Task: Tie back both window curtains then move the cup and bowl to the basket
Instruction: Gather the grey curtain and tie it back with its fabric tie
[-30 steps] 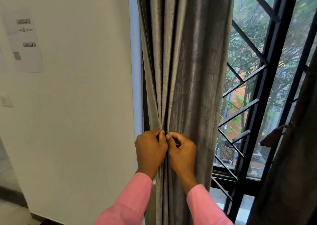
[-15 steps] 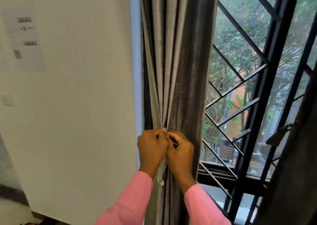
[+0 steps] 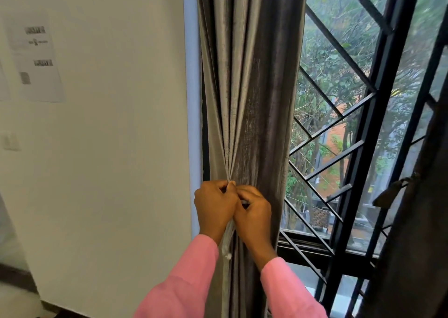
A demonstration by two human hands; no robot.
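Closest to us, two pink sleeves [image 3: 184,281] come up from below, and the hands sit knuckle to knuckle, touching. The left hand [image 3: 214,206] has its fingers curled, thumb and forefinger pinching the gray curtain [image 3: 249,99] right where the folds bunch together. The right hand [image 3: 254,211] is pressed against it, fingers curled too, nipping a pale tie strip [image 3: 242,200] between thumb and forefinger. We see a length of that strip dangling just beneath the left hand, between the two wrists. How it wraps behind the fabric, we cannot tell.

Above the hands the curtain rises in tight pleats, fanning wider as it climbs, and below them it drops straight down between the sleeves.

Well to the right of the right hand hangs a second curtain [image 3: 412,257], dark, with a small tie [image 3: 390,193] sticking out from its edge.

Left of the left hand we have the pale wall [image 3: 109,172], with a printed sheet [image 3: 36,61] stuck high up and a switch [image 3: 11,142] lower down.

Beyond the right hand stands the black window grille [image 3: 351,136] with its slanting bars, then green trees [image 3: 339,51] and a brick building [image 3: 337,133] outside.
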